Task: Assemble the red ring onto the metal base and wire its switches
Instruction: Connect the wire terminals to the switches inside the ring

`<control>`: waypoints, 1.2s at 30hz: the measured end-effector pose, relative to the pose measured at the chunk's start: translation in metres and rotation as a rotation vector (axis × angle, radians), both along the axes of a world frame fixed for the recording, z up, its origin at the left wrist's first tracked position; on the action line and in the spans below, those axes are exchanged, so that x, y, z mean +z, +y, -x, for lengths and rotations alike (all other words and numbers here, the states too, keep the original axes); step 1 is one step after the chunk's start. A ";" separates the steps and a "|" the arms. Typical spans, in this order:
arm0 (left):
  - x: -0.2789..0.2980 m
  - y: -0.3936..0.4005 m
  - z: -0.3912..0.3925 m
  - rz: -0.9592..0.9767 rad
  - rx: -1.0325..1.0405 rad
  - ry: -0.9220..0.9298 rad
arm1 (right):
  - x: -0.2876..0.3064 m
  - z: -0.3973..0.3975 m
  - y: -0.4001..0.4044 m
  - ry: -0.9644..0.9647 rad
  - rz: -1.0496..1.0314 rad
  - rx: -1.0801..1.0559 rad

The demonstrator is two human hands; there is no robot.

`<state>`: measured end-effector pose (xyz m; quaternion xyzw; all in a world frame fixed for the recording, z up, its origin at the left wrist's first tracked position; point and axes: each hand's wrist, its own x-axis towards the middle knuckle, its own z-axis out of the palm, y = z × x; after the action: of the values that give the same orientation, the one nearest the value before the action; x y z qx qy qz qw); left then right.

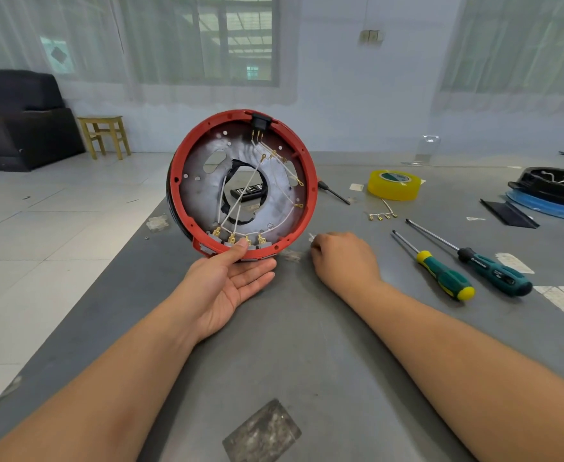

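Red plastic frames the work: the red ring (311,198) sits around the metal base (200,191), and the pair stands on edge on the grey table (307,345), tilted up to face the camera. At its lower rim the left hand (227,288) lies palm up, fingers nearly straight beneath the edge and the thumb laid over the rim, propping the assembly rather than clenching it. Just above the thumb, a row of switches (240,241) carries brass terminals, with white wires (240,201) crossing the base up to a black socket (259,121) at the top. Several ring lugs near the right inner rim hang unattached, so the wiring looks only partly done. To the right, the right hand (342,258) rests knuckles up with fingers curled under; whether it pinches a small part I cannot tell. To do this step well, the propping hand should hold the ring steady while each terminal is pushed straight on, without tugging neighbouring wires. Further right lie a loose wire harness (383,215) and two screwdrivers (440,271).
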<state>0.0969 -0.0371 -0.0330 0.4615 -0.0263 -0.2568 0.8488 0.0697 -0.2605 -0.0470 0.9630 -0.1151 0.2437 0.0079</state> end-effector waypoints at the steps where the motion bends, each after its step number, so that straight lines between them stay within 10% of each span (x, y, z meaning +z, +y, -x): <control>1: 0.001 0.000 0.001 -0.001 0.008 0.005 | 0.001 0.007 0.006 0.004 -0.013 0.030; 19: -0.002 0.006 0.003 0.023 0.015 -0.007 | 0.011 0.045 0.025 -0.063 -0.605 0.185; 36: -0.002 0.006 0.005 0.010 0.019 -0.015 | 0.024 0.041 -0.007 0.180 -0.582 0.244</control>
<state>0.0917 -0.0313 -0.0353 0.4595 -0.0295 -0.2452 0.8532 0.0287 -0.2679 -0.0233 0.9492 -0.0625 0.1136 -0.2868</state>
